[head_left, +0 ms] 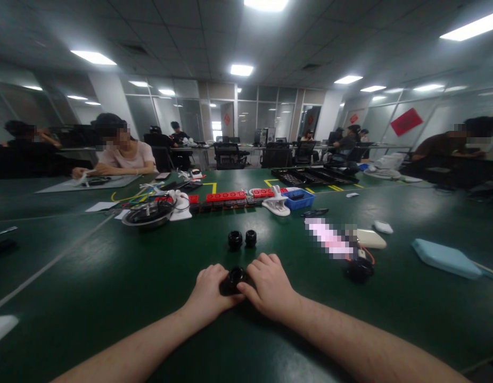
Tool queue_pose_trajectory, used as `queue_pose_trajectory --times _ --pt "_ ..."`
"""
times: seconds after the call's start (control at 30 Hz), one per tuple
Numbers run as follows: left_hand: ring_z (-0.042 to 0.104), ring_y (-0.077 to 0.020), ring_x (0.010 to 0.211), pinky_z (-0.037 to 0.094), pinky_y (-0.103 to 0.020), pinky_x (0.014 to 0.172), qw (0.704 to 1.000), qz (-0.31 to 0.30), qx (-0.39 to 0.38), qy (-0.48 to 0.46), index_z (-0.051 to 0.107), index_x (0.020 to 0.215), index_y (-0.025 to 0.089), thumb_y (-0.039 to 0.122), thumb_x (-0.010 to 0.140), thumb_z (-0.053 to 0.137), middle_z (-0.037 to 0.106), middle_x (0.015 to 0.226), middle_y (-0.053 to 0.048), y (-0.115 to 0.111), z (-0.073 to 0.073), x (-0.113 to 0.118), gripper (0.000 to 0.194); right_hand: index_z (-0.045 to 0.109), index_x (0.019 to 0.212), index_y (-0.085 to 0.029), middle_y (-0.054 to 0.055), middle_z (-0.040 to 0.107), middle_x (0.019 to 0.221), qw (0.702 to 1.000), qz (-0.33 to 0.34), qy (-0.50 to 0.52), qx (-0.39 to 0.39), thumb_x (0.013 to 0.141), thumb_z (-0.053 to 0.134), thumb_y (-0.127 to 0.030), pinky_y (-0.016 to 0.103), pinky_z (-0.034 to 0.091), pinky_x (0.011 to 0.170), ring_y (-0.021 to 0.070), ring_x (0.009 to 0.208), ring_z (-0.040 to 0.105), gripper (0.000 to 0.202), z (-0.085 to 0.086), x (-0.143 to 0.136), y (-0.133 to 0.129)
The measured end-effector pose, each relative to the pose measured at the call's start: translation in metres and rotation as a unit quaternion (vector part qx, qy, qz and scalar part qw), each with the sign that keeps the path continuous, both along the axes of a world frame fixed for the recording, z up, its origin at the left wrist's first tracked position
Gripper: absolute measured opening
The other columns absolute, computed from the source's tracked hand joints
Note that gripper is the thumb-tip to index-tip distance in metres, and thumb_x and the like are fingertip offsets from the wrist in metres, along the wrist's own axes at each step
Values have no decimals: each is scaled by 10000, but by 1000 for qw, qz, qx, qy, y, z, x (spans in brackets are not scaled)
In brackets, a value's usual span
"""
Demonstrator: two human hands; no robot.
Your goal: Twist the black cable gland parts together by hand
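Near the front of the table, both my hands are closed on a black cable gland (235, 276), a round plastic fitting with a hole facing up. My left hand (212, 287) grips its left side, the thumb running along the near side. From the right, my right hand (270, 284) wraps it, thumb pressed against its near side; my fingers hide part of its body. Just beyond stand two similar black fittings, a larger one (235, 240) and a smaller one (251, 238), side by side on the green tabletop (170, 298).
Across the middle lie a round tray of black cables (148, 214), a row of red-topped blocks (226, 198), a white clamp (276, 202) and a blue bin (300, 199). To the right are a cream power bank (370, 239) and light-blue case (446, 259). People sit farther back.
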State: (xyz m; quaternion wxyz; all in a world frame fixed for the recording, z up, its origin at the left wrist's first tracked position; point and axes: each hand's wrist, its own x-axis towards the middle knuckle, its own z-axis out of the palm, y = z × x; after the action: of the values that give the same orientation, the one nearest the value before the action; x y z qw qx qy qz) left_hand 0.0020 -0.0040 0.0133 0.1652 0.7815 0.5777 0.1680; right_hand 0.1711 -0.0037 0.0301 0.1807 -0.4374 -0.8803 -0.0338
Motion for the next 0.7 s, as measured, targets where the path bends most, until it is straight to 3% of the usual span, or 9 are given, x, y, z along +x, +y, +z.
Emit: queue_pose_trajectory --times 0.37,0.7 --pt "458 -180 769 356 -309 712 1000 -3 9 18 548 711 185 451 653 545 504 791 -9 1 -5 0 272 559 732 -144 74 560 762 999 -28 -38 16 727 442 -612 364 276 713 220 780 426 483 -1 -6 -2" --pt "447 -189 784 370 -320 712 1000 -16 2 23 555 737 187 441 654 544 496 815 -16 -3 1 4 268 546 751 -150 81 540 782 998 -44 -33 -4 647 416 -721 370 300 693 232 774 437 595 -3 -7 2"
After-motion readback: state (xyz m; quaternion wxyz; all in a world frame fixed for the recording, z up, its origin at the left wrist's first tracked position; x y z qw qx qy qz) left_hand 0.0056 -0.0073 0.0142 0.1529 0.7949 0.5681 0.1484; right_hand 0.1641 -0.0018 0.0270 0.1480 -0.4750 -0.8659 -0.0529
